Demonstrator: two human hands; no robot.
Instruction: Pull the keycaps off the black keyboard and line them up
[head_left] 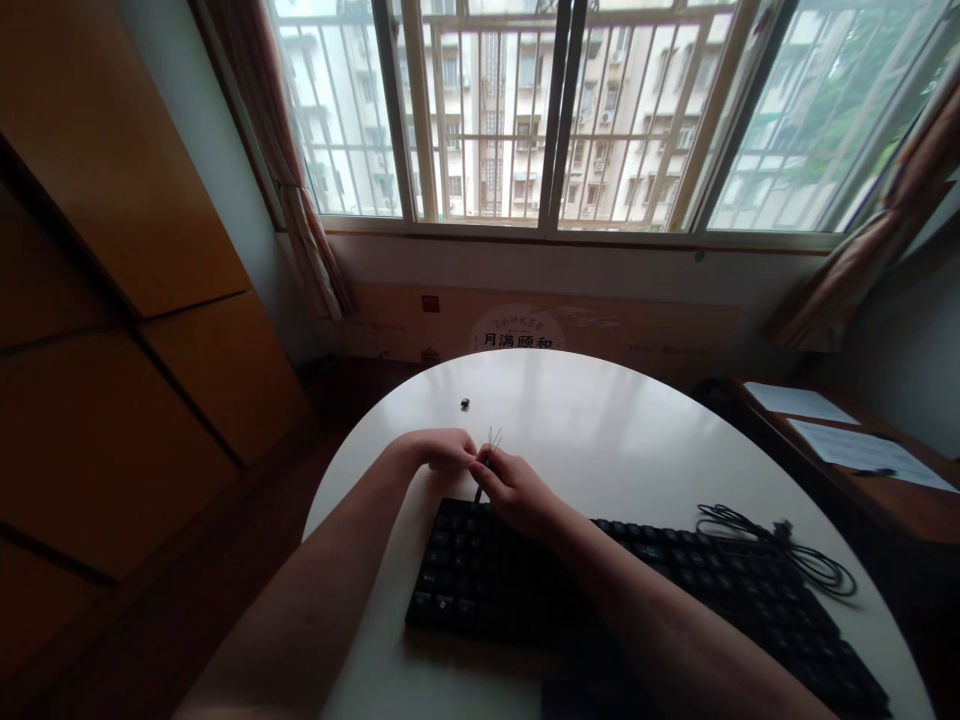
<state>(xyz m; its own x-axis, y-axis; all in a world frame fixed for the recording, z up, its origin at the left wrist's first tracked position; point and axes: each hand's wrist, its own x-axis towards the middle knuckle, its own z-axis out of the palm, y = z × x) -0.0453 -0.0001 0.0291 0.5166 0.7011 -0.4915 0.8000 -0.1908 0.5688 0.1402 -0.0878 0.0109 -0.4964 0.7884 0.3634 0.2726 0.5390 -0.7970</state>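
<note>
In the head view, my right hand [514,485] is closed around a wire keycap puller [478,493]. Its thin wire prongs stick up above my fingers, and its dark lower end points down toward the keyboard [450,570]. My left hand [448,450] is closed too, its fingertips meeting those of the right hand; whatever sits between them is hidden. Both hands hover over the back left corner of the black keyboard, which my right forearm partly covers. Beyond my hands, a small black keycap [465,404] lies on the white table.
A coiled black cable [795,560] rests over the keyboard's back right side. The round white table [600,420] curves away toward a window. Paper sheets [862,450] and a dark pen lie on a brown side table at right. Wooden cabinets [112,400] stand at left.
</note>
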